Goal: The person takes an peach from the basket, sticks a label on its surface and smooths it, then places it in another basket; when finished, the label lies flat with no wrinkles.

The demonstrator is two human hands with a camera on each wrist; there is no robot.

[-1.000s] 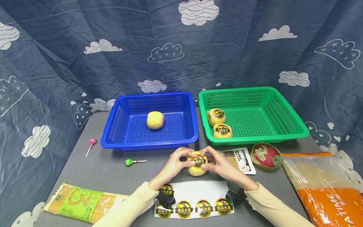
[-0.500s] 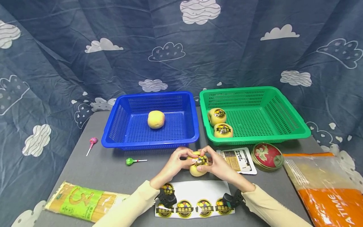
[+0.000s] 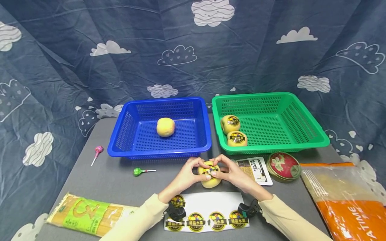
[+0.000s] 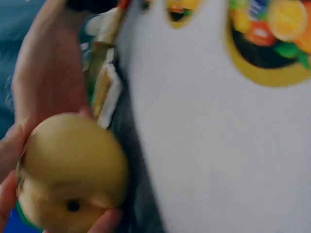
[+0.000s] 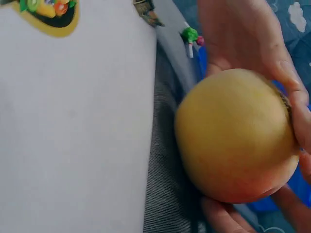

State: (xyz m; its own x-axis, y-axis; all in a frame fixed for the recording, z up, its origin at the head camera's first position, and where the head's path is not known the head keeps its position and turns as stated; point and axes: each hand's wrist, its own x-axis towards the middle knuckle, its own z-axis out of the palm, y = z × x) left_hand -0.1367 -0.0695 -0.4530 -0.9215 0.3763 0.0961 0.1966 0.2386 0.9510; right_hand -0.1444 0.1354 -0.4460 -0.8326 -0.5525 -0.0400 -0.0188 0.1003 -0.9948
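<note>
Both hands hold one yellow peach point(image 3: 211, 183) in the middle of the table. The left hand point(image 3: 187, 172) grips its left side, the right hand point(image 3: 236, 174) its right. Their thumbs press on a round black-and-gold sticker point(image 3: 210, 170) on the side facing me, partly covering it. In the left wrist view, the peach point(image 4: 73, 160) shows a dark stem pit; in the right wrist view, the peach point(image 5: 238, 136) has a reddish underside. Just in front lies a white sticker sheet point(image 3: 211, 202) with several round labels along its near edge and left side.
A blue basket point(image 3: 163, 154) holds one peach point(image 3: 165, 127). The green basket point(image 3: 280, 147) contains two stickered peaches. Around them lie two lollipops, a noodle pack point(image 3: 87, 214), a flat packet point(image 3: 257, 170), a round red tin point(image 3: 284, 165) and an orange bag point(image 3: 349, 214).
Both hands stay on the peach. The thumbs have shifted over the sticker, the right one moving upward, and the peach has moved slightly left.
</note>
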